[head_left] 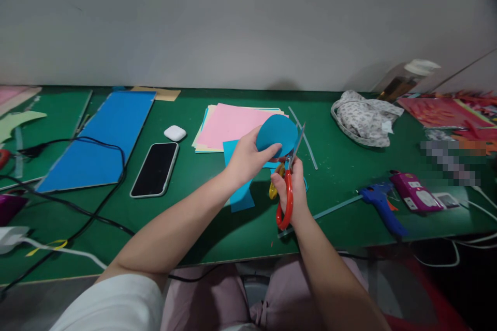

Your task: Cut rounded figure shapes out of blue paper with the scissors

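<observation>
A rounded piece of blue paper (276, 133) is pinched in my left hand (248, 156), the thumb lying on top of it. My right hand (298, 194) grips red-handled scissors (288, 201), their blades pointing up and away at the right edge of the blue paper. Beneath my hands lie blue paper offcuts (241, 197) on the green table. A small yellow-handled tool (274, 189) shows partly behind the scissors; its kind is hidden. Just beyond, a stack of coloured paper (229, 126) with a pink sheet on top sits on the table.
A phone (155, 169), a white earbud case (175, 133) and a blue board (101, 139) lie to the left, with black cables (104, 201). On the right are a blue glue gun (382, 204), a purple packet (415, 192), a patterned cloth bundle (363, 120) and a bottle (407, 80).
</observation>
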{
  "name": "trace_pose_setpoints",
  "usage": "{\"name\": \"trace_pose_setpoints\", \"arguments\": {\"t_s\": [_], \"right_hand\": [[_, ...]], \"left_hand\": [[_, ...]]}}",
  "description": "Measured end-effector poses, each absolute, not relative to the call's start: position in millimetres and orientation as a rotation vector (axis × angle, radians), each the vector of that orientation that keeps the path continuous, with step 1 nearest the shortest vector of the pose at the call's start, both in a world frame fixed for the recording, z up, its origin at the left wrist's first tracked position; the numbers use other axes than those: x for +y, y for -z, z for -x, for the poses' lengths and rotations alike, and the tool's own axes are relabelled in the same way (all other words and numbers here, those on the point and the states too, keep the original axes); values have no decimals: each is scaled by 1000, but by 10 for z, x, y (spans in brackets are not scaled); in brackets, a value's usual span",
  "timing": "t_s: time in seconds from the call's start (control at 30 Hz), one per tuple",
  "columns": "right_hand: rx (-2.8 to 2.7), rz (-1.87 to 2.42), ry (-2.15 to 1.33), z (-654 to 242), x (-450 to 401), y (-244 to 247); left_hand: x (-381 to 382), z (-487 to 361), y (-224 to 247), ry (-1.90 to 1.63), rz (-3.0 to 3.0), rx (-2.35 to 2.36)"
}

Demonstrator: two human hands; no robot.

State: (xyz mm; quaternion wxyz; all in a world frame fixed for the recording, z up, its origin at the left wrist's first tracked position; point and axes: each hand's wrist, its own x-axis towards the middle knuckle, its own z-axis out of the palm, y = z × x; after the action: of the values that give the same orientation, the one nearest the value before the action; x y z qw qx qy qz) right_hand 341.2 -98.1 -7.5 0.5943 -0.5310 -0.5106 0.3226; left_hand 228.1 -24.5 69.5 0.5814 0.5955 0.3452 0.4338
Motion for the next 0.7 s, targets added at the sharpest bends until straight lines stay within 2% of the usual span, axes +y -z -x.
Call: {"name": "trace_pose_setpoints", "arguments": {"t_s": [0.7], "right_hand": [[-1102,1339,-740,-3365,-1021,-61]], "left_hand": [[-222,-2248,-709,-1013,-1470,821]]}}
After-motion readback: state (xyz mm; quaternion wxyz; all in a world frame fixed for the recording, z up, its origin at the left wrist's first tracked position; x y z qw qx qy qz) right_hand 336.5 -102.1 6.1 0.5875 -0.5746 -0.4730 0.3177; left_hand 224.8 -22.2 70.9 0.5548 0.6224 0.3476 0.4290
